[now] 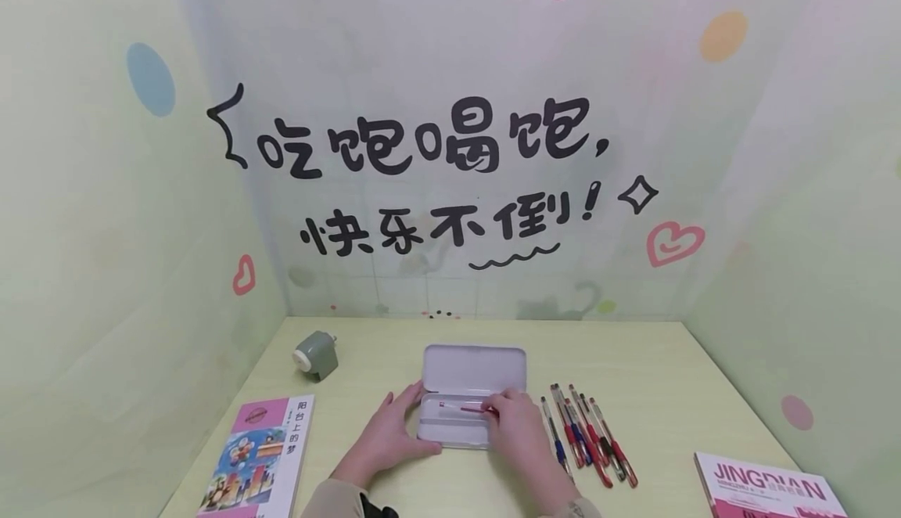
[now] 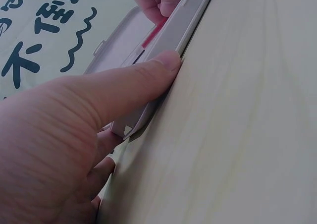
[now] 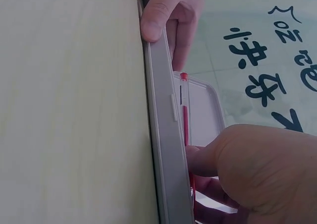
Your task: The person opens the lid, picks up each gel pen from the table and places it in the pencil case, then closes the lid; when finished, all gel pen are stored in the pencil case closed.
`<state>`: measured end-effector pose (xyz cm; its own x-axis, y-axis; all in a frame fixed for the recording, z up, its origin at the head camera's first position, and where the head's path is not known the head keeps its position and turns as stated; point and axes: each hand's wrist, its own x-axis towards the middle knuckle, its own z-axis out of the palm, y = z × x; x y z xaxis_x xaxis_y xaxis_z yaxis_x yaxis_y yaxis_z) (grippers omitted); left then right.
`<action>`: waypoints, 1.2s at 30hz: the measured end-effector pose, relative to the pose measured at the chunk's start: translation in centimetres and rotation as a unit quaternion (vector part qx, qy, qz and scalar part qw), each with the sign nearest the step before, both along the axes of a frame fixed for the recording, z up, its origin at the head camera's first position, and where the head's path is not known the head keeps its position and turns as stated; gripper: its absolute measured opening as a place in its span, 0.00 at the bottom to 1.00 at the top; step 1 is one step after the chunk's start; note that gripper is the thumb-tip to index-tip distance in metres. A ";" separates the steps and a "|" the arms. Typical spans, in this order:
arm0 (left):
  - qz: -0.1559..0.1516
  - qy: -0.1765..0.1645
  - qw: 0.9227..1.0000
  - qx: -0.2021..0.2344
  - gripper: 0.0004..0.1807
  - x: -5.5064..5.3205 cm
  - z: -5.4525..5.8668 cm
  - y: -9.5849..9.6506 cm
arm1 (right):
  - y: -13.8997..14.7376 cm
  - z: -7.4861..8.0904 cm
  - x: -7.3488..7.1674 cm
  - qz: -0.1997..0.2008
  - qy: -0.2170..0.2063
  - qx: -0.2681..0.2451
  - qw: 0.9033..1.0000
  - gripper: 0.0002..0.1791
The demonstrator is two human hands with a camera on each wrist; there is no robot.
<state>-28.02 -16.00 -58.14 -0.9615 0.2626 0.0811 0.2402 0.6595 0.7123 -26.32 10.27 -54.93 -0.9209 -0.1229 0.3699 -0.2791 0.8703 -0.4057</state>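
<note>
A pale lilac pencil case (image 1: pixel 475 368) stands with its lid raised at the middle of the table. My left hand (image 1: pixel 391 433) grips its left end; in the left wrist view the thumb (image 2: pixel 156 68) lies over the front edge. Within the open case, my right hand (image 1: pixel 519 429) pinches a clear gel pen (image 3: pixel 185 117) with a red refill. The pen lies lengthwise in the tray, its red end towards my left hand. Part of the pen is hidden behind the right fingers.
Several gel pens (image 1: pixel 590 433) with red, blue and black grips lie right of the case. A grey-green pencil sharpener-like device (image 1: pixel 318 355) stands at back left. Books lie at front left (image 1: pixel 251 455) and front right (image 1: pixel 767 487). Printed fabric walls enclose the table (image 1: pixel 380 346).
</note>
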 end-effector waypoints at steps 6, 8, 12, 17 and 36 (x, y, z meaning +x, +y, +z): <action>-0.002 0.001 1.000 -0.003 0.70 -0.1 0.0 0.0 | -0.3 -0.1 -0.2 0.013 -0.021 -0.008 1.000 0.02; -0.003 0.001 1.000 -0.004 0.70 -0.1 0.0 0.0 | -0.2 -0.1 -0.3 0.017 -0.025 -0.009 0.999 0.02; -0.010 0.009 1.000 -0.003 0.70 -0.2 0.1 0.0 | -0.2 -0.2 -0.4 0.022 -0.034 -0.008 0.999 0.03; -0.023 0.023 0.999 0.000 0.69 -0.2 0.2 0.0 | -0.2 -0.2 -0.2 0.026 -0.037 -0.001 0.999 0.04; -0.018 0.011 1.000 0.004 0.69 -0.3 0.3 0.0 | 4.8 -0.3 0.6 -0.029 -0.019 -0.096 0.995 0.10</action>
<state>-28.28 -15.99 -57.89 -0.9493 0.2965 0.1041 0.2792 0.6440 0.7122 -25.74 15.10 -55.26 -0.9381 0.0001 0.3464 -0.2122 0.7902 -0.5749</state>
